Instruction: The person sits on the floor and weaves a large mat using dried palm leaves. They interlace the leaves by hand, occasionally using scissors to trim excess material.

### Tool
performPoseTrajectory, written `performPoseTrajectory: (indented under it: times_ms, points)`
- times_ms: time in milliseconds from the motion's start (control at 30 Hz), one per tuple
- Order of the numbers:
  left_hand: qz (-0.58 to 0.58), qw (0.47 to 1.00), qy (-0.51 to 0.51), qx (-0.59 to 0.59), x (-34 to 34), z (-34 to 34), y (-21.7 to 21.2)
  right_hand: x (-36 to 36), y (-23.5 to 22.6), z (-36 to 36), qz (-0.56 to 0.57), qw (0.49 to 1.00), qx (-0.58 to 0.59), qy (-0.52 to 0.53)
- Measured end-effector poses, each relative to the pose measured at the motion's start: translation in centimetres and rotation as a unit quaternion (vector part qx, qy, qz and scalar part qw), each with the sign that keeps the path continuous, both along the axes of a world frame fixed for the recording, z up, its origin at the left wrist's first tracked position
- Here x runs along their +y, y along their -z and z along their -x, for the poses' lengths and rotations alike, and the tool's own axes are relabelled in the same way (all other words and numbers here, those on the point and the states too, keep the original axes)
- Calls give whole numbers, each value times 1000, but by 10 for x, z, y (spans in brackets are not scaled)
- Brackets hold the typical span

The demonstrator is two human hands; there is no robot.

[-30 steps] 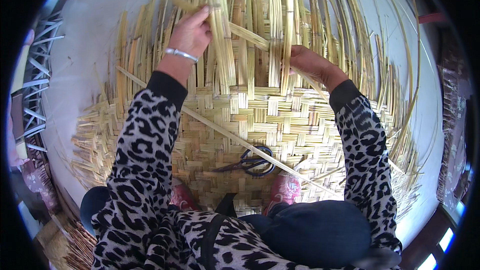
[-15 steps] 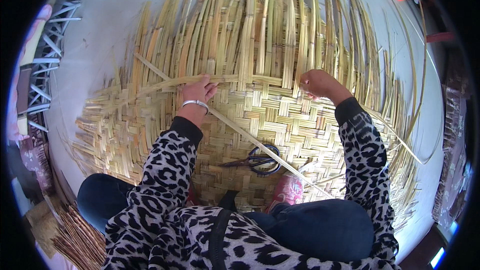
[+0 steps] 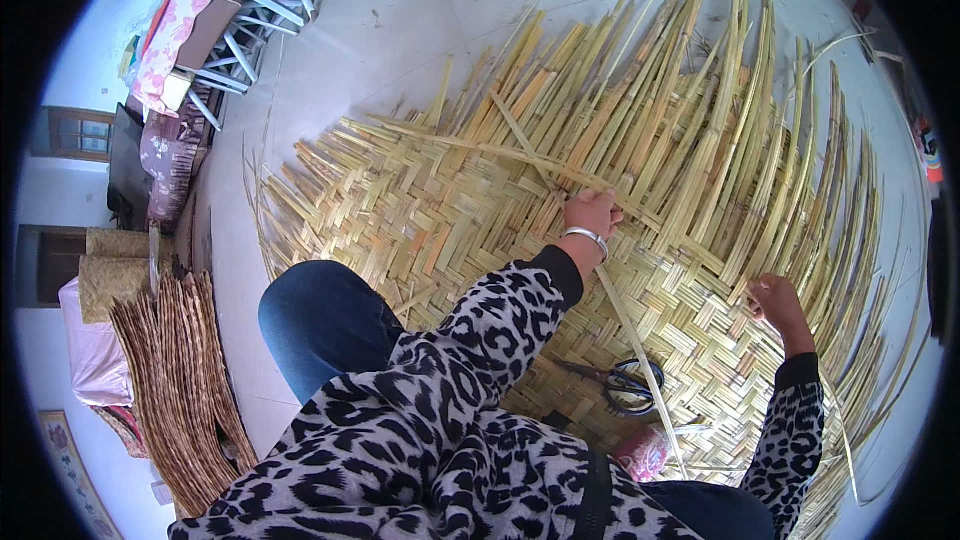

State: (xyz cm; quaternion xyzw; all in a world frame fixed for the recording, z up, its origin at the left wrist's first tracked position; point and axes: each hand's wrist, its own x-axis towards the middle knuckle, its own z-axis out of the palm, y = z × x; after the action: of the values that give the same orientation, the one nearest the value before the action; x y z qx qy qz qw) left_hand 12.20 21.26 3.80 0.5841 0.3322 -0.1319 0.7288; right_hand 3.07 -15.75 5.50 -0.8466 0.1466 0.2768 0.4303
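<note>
A large mat [image 3: 440, 220] of pale split-cane strips lies beneath both hands, with long loose ends fanning out at its far side. My left hand [image 3: 593, 215], a silver bangle at its wrist, is closed on a long flat strip [image 3: 470, 145] laid crosswise over the ends. Farther right, my right hand [image 3: 775, 302] is curled shut at the mat's woven edge, in line with that strip; whatever its fingers grip is hidden. Another loose strip [image 3: 640, 350] slants past my left wrist toward me. Black-handled scissors [image 3: 628, 387] rest on the mat beneath it.
My knee [image 3: 325, 325] in blue trousers and a pink shoe [image 3: 645, 452] are close by. At left stand a bundle of brown stalks [image 3: 180, 380] and a woven roll [image 3: 110, 275]. A rack with pale metal legs [image 3: 270, 15] is at the upper left.
The view has swung left, so the mat and both hands appear farther right. My left hand stays at the crosswise strip; my right hand stays closed near the mat's edge.
</note>
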Motion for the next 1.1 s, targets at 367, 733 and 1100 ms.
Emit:
performPoseTrajectory:
  times_ms: [367,733,1100]
  points:
    - [-51,995,-73,-52,25,-21,-9,-4,6,4,21,999,-34,3]
    - [-68,988,-134,-38,83,-48,25,6,-7,4,174,959,-156,-161]
    - [-642,454,515,-342,-26,-8,-38,21,-25,11,201,968,-114,-94]
